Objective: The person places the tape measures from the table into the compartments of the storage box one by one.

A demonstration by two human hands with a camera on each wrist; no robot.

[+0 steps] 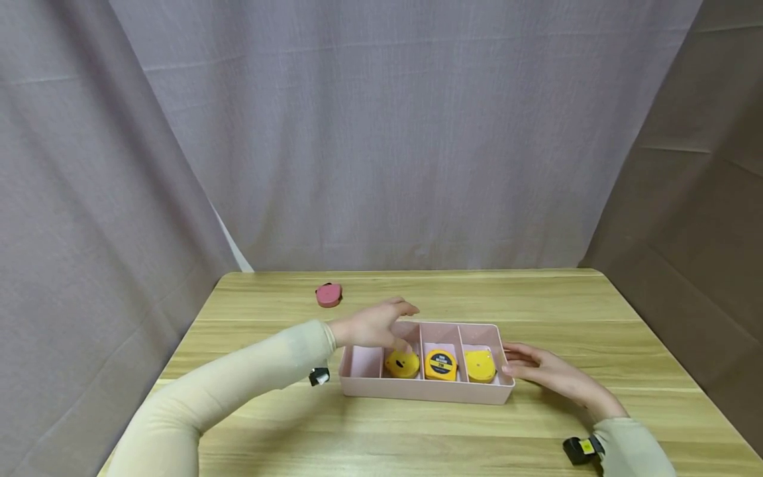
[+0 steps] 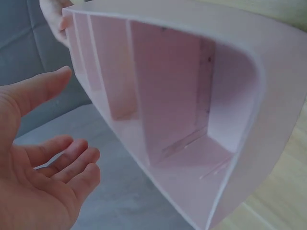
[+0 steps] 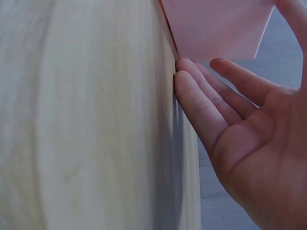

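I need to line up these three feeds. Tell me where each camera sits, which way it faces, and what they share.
Head: worn on the head, looking forward and down at the wooden table; both sleeved arms, left hand and right hand show.
Left wrist: looks past the open left hand into the pink tray.
Right wrist: looks along the tabletop at the open right hand by the tray's corner.
Shared: the pink tray appears in all three; the left wrist view also catches the right hand at the tray's far end.

Matt pink plastic tray (image 1: 363, 387), glossy yellow plastic tape measures (image 1: 440, 365), smooth light wood-grain table (image 1: 536, 298), grey cloth backdrop (image 1: 387, 132)
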